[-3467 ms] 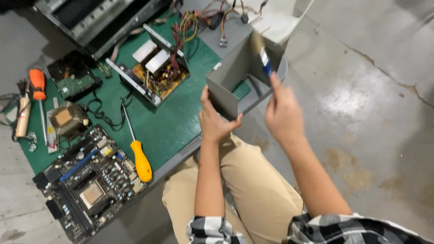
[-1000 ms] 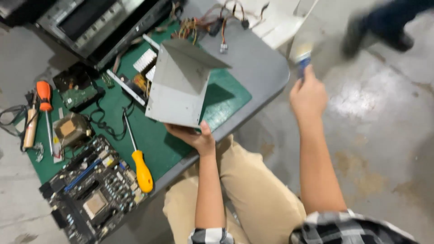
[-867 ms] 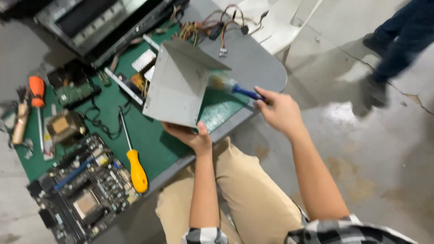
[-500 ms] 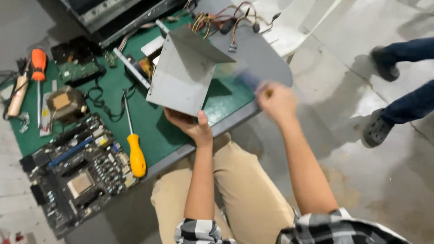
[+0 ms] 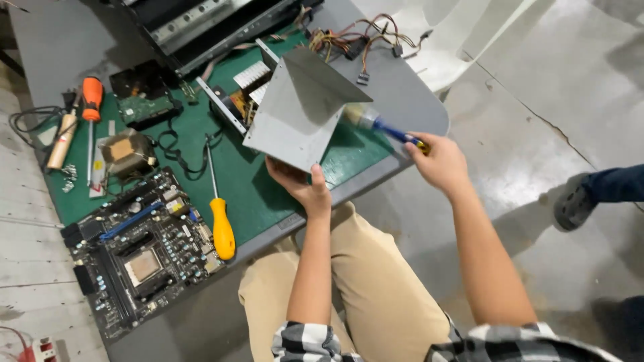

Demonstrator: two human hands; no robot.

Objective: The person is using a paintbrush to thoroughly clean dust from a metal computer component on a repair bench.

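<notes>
My left hand (image 5: 300, 186) grips the lower edge of a bent grey metal cover (image 5: 298, 107), holding it tilted above the green mat (image 5: 248, 177). My right hand (image 5: 439, 161) holds a blue-handled brush (image 5: 376, 122) by its handle. The brush's blurred bristle end lies against the cover's right edge. Behind the cover sits an opened power supply (image 5: 243, 90) with its bundle of coloured wires (image 5: 355, 43).
A yellow-handled screwdriver (image 5: 219, 218) and a motherboard (image 5: 137, 251) lie at the table's near left. An orange screwdriver (image 5: 90, 110), a small transformer (image 5: 124, 153) and a black computer case (image 5: 201, 20) lie farther back. Another person's shoe (image 5: 570, 201) is on the concrete floor at right.
The cover went from hanging at the table's edge to being held over the mat. My right hand swung the brush out to the right and back against the cover's right edge.
</notes>
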